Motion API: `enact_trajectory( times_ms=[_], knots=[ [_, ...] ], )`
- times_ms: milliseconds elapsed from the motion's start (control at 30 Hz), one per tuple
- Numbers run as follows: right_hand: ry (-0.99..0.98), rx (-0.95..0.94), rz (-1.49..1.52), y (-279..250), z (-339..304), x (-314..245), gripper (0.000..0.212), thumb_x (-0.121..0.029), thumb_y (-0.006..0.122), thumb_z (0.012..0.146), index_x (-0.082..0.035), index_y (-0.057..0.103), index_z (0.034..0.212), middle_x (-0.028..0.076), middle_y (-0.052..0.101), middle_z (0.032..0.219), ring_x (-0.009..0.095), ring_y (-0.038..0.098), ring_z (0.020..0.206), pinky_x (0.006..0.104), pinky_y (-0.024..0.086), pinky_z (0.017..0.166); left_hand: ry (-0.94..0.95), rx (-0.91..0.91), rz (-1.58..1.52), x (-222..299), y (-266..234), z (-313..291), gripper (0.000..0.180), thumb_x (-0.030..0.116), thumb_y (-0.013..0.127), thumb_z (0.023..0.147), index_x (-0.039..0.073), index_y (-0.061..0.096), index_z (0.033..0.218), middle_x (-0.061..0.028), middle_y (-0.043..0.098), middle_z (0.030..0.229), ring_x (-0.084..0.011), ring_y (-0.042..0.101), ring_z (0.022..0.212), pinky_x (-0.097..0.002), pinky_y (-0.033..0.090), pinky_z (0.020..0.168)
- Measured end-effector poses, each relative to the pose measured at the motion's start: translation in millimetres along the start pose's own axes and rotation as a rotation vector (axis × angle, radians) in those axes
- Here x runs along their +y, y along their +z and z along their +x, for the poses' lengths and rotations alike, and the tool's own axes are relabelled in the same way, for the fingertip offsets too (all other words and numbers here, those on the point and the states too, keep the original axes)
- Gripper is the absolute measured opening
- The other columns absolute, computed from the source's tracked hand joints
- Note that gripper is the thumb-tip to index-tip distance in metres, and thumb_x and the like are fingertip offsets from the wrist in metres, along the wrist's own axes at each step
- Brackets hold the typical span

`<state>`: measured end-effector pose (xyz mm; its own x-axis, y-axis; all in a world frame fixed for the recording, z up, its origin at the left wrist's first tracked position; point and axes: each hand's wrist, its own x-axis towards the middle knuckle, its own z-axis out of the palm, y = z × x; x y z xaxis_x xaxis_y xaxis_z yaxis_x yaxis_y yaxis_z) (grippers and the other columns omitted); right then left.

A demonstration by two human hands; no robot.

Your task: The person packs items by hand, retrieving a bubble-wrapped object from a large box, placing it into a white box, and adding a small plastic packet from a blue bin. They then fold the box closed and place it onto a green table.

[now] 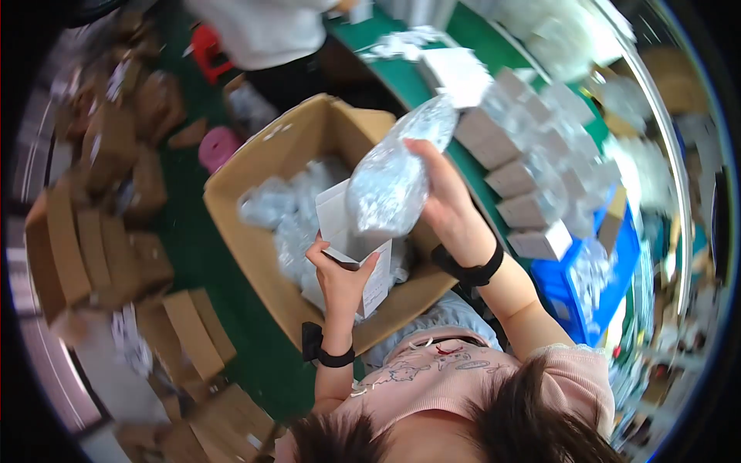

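Observation:
My right hand (440, 181) grips a bubble-wrapped bundle (390, 189), tilted, its lower end at the mouth of a small white box (376, 282). What the wrap encloses cannot be made out. Fingers of my left hand (340, 274) are closed around the side of that white box, whose lid flap stands up. Both hands are over a large open cardboard carton (255, 174). Inside the carton lie several bubble-wrapped bundles (289, 204), partly hidden by my hands and the box.
On the green table (482, 38) at the right stand several white boxes (513, 174) holding clear-wrapped items. A blue crate (556, 301) is beside them. Brown cartons (100, 255) crowd the left floor. Another person (262, 35) stands beyond the carton, near a pink roll (218, 149).

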<state>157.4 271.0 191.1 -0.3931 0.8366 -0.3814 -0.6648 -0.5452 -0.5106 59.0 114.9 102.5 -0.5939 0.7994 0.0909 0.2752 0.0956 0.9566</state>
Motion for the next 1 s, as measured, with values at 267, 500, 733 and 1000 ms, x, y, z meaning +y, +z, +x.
enact_trajectory(
  times_ms=[267,500,733,1000],
  knots=[
    [-0.875,0.432,-0.413,-112,-55,-104,0.064,-0.006,0.067,0.075,-0.005,0.026,0.124,0.012,0.043,0.116,0.022,0.049,0.104,0.0374,0.045,0.085,0.313,-0.380,0.032,88,141,-15,0.073,0.011,0.082,0.058,0.005,0.027,0.105,-0.0234,0.040,0.119,-0.0324,0.046,0.106,-0.0419,0.038,0.089],
    [-1.153,0.645,-1.115,-177,-143,-185,0.070,-0.014,0.074,0.071,-0.006,0.027,0.122,0.012,0.043,0.112,0.022,0.049,0.103,0.0330,0.043,0.083,0.481,-0.738,0.038,134,228,-55,0.073,0.013,0.083,0.057,0.005,0.028,0.104,-0.0286,0.041,0.121,-0.0405,0.048,0.105,-0.0447,0.039,0.086],
    [-0.747,0.489,-0.988,-217,-230,-268,0.073,-0.020,0.078,0.066,-0.004,0.029,0.118,0.019,0.050,0.104,0.026,0.052,0.100,0.0350,0.043,0.084,0.676,-0.955,-0.079,171,286,-100,0.073,0.013,0.084,0.056,0.005,0.028,0.103,-0.0288,0.041,0.121,-0.0401,0.050,0.103,-0.0440,0.041,0.085],
    [-0.739,0.914,-1.717,-261,-284,-288,0.039,-0.028,0.073,0.072,-0.002,0.054,0.095,0.014,0.056,0.101,0.024,0.054,0.101,0.0337,0.043,0.083,0.405,-1.053,-0.362,213,350,-163,0.073,0.013,0.084,0.056,0.009,0.026,0.101,-0.0220,0.040,0.121,-0.0316,0.045,0.110,-0.0405,0.038,0.089]
  ],
)
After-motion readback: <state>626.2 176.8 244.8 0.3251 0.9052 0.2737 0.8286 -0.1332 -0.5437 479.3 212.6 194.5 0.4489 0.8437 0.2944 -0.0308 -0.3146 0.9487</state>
